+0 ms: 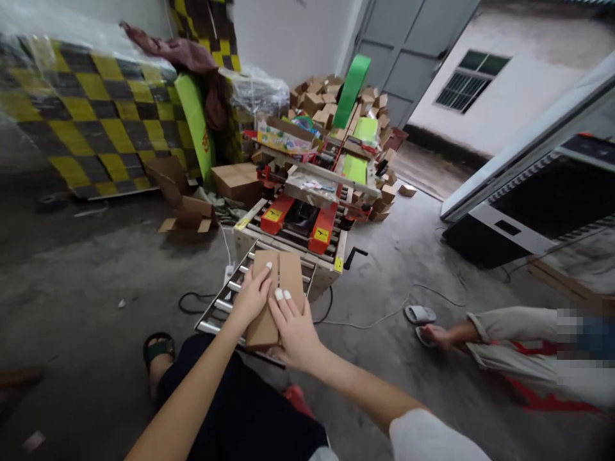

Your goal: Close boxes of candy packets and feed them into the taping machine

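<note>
A brown cardboard box [292, 272] lies on a short roller conveyor [222, 305] in front of me, its top flaps meeting along a middle seam with a narrow dark gap. My left hand [252, 296] grips its left side, fingers laid over the left flap. Across the near right part, my right hand [294, 330] holds the box, with fingers pressed on the top by the seam and the thumb low near the close end. Several fingertips wear white coverings. Just beyond the box stands a box-taping machine [319, 238] with orange-red side guides and a green tape roll [350, 93].
Small cardboard boxes [314, 102] are heaped behind the machine. An opened carton [187, 211] and a larger box [237, 182] lie left. A crank handle [355, 256] juts out right. Cables [379, 320] cross the floor. Someone's leg [509, 326] and a slipper [419, 314] are at right.
</note>
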A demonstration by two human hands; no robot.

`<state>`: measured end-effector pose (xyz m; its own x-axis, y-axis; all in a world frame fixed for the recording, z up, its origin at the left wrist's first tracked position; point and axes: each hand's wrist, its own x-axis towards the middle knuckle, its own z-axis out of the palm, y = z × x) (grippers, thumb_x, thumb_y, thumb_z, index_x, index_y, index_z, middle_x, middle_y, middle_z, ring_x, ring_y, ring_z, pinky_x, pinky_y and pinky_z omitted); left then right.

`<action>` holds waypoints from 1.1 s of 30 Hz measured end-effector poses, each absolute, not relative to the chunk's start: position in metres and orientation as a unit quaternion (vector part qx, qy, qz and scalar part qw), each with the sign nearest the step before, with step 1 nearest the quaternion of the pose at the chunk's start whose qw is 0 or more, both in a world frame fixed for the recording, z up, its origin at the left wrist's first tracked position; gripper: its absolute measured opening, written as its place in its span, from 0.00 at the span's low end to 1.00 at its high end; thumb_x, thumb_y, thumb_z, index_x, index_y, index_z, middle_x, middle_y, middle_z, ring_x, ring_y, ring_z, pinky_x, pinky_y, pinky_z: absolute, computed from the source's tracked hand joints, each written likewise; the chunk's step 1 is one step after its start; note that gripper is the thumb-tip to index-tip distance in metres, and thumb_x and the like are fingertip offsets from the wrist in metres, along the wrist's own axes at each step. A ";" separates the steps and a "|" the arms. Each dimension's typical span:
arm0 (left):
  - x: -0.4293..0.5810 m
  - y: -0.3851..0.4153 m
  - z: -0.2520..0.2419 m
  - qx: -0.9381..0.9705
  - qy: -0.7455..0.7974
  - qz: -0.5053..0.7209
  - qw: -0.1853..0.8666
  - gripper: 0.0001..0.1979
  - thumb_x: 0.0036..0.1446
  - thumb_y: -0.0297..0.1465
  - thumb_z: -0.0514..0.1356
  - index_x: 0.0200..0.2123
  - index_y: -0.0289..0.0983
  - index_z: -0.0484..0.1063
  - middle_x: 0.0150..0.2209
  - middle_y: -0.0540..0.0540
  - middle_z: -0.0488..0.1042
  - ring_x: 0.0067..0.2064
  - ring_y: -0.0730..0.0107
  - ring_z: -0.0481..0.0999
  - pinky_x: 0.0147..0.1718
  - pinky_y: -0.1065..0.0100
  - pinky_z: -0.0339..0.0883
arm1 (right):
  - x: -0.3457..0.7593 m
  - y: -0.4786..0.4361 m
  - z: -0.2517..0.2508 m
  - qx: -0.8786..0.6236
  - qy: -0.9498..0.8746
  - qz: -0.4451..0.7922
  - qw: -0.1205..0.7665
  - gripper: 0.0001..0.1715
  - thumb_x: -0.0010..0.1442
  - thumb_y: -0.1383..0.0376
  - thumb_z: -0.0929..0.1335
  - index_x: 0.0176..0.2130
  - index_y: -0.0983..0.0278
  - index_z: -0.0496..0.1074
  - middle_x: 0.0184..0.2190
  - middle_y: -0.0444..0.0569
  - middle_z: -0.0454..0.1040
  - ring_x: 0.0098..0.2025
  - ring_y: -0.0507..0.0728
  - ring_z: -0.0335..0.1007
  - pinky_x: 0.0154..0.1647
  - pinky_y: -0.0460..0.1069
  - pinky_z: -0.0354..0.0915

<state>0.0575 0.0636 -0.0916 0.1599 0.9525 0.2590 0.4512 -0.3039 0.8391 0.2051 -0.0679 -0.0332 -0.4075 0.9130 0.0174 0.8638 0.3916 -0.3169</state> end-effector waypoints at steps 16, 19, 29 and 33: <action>-0.084 -0.103 -0.047 0.578 0.629 0.488 0.182 0.15 0.66 0.37 0.58 0.52 0.39 0.72 0.59 0.37 0.70 0.60 0.55 0.72 0.54 0.55 0.74 | 0.243 0.110 -0.022 -0.683 -0.706 -0.020 0.187 0.49 0.66 0.55 0.67 0.73 0.78 0.45 0.69 0.80 0.49 0.73 0.72 0.44 0.67 0.75 0.42; -0.146 -0.166 -0.019 0.526 0.724 0.447 -0.018 0.13 0.66 0.36 0.58 0.52 0.38 0.72 0.53 0.38 0.72 0.57 0.56 0.72 0.58 0.54 0.69 | 0.221 0.057 -0.091 -0.591 -0.777 -0.001 0.215 0.44 0.67 0.52 0.64 0.73 0.67 0.51 0.70 0.71 0.52 0.72 0.74 0.48 0.66 0.79 0.43; -0.383 -0.200 0.099 0.386 0.843 0.226 -0.298 0.37 0.59 0.46 0.65 0.54 0.16 0.65 0.57 0.28 0.67 0.63 0.38 0.63 0.62 0.39 0.54 | 0.202 -0.019 -0.165 -0.527 -0.802 0.184 0.212 0.34 0.62 0.49 0.62 0.61 0.62 0.69 0.57 0.63 0.72 0.61 0.71 0.68 0.59 0.69 0.66; -0.450 -0.150 0.104 0.459 0.864 0.129 -0.163 0.49 0.56 0.66 0.44 0.35 0.17 0.68 0.42 0.39 0.73 0.58 0.38 0.71 0.56 0.41 0.60 | 0.192 -0.019 -0.136 -0.493 -0.803 0.216 0.255 0.32 0.62 0.51 0.63 0.58 0.65 0.71 0.56 0.62 0.74 0.60 0.68 0.70 0.62 0.65 0.66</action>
